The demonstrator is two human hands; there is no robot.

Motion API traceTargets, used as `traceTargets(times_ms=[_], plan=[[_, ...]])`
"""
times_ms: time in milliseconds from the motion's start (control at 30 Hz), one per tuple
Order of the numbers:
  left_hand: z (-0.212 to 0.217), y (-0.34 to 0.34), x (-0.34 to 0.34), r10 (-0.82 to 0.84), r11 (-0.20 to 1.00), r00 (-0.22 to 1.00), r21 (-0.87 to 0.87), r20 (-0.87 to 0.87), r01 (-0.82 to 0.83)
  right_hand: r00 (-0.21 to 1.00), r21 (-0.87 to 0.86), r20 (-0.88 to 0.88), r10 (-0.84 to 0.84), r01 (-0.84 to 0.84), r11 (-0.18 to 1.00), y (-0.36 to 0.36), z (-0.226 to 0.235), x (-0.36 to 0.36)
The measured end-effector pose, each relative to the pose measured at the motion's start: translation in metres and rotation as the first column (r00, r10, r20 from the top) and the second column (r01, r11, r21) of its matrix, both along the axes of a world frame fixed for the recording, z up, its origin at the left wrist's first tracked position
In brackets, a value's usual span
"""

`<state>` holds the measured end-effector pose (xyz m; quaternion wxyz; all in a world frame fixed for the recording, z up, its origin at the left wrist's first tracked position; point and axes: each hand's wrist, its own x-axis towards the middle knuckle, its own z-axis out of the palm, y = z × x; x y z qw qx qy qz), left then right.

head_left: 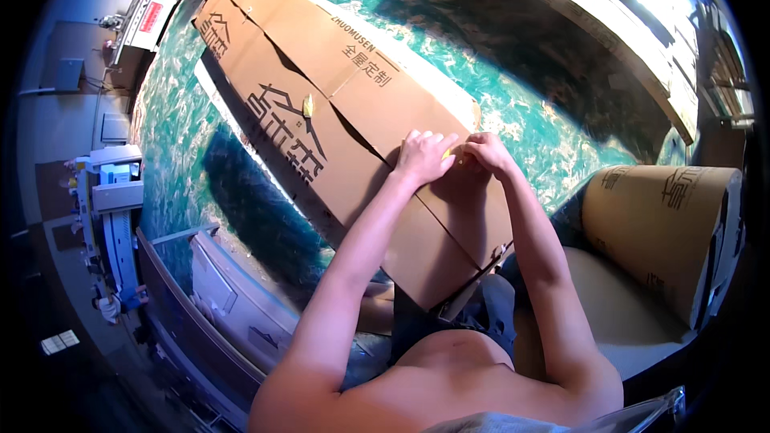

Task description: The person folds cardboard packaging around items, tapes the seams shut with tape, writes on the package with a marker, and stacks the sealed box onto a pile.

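Note:
A long brown cardboard box [365,88] with dark printing stretches away from me to the upper left. Along its top the flaps meet at a seam that gapes in places. My left hand [421,159] rests on the near part of the lid, its fingers spread over the cardboard. Close beside it, the fingers of my right hand [488,152] are bent and pressed together near the right edge. Between the hands a small yellow piece [446,155] shows by the left fingertips; whether the right fingers grip it is hidden. Another yellowish scrap [308,106] lies near the seam farther up.
At my right stands a large curved cardboard piece [658,232]. Long pale stacked boards [577,12] cross the upper right. Grey-white panels [228,293] lie at the lower left. Beyond them are machines and a person in blue [132,298]. The floor [513,100] is mottled green.

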<state>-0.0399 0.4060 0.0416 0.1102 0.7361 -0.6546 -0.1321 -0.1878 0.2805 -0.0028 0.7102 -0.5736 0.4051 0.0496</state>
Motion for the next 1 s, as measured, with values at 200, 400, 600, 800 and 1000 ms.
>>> traceTargets(times_ms=[200,400,600,800,1000], plan=[[-0.057,0.085,-0.090,0.230,0.964,0.972,-0.146,0.051,-0.221,0.887,-0.824,0.206,0.413,-0.071,0.563,0.069,0.078,0.158],[-0.086,0.050,-0.121,0.215,0.949,0.695,-0.019,-0.686,-0.313,0.646,-0.942,-0.307,0.698,-0.104,-0.319,0.088,0.025,0.322],[-0.089,0.079,-0.107,0.158,0.956,0.452,0.022,-0.878,-0.292,0.694,-0.881,-0.091,0.714,-0.390,0.267,0.106,0.013,0.240],[-0.072,0.013,-0.111,0.022,0.916,0.995,-0.400,0.095,0.018,0.864,-0.332,0.198,-0.463,0.503,0.798,-0.020,-0.026,-0.122],[-0.009,-0.002,-0.073,0.067,0.964,0.979,-0.241,-0.195,-0.114,0.963,-0.442,0.064,-0.263,0.264,0.858,-0.001,0.005,-0.106]])
